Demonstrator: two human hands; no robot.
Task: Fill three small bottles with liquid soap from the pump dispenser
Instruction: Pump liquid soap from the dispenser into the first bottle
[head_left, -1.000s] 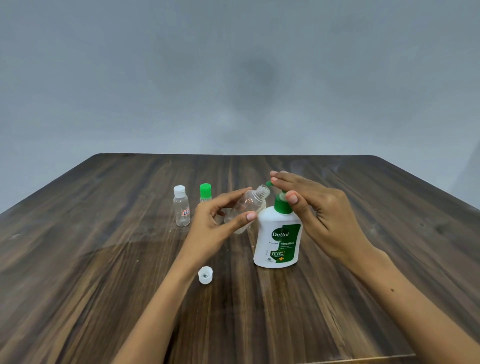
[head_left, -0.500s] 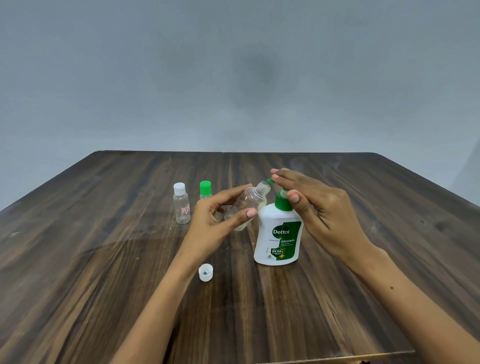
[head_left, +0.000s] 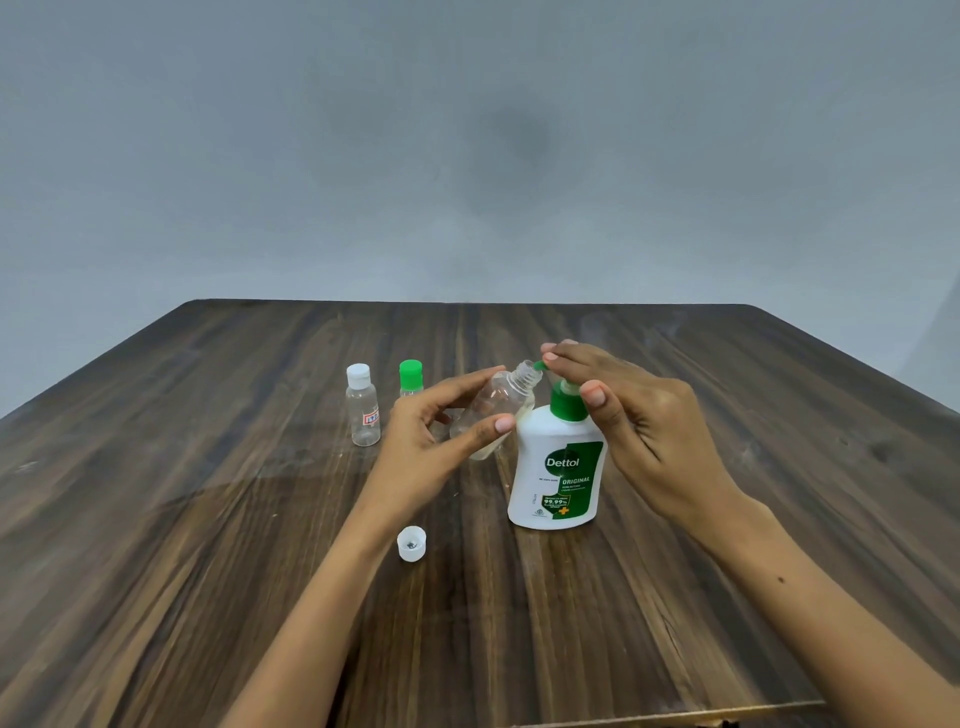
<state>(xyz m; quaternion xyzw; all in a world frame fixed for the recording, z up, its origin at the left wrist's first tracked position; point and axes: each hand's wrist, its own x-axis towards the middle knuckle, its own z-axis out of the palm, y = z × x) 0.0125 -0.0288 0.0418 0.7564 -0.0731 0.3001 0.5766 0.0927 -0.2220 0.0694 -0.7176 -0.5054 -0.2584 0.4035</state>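
Observation:
A white Dettol pump dispenser (head_left: 556, 467) with a green pump head stands at the table's middle. My right hand (head_left: 628, 415) lies over the pump head, fingers on its top and thumb beside the green collar. My left hand (head_left: 431, 447) holds a clear uncapped small bottle (head_left: 493, 405) tilted, its open neck up against the green nozzle tip; a little pale liquid sits at its bottom. Two capped small bottles stand behind on the left: one with a white cap (head_left: 362, 405), one with a green cap (head_left: 411, 376), partly hidden by my left hand.
A loose white cap (head_left: 411, 543) lies open side up on the wooden table (head_left: 208, 519), just beside my left forearm. The table's near edge runs along the bottom right. A plain grey wall stands behind.
Hands, tilted bottle and dispenser keep nearly the same pose. The view has shifted slightly; my right fingers stay on the pump head.

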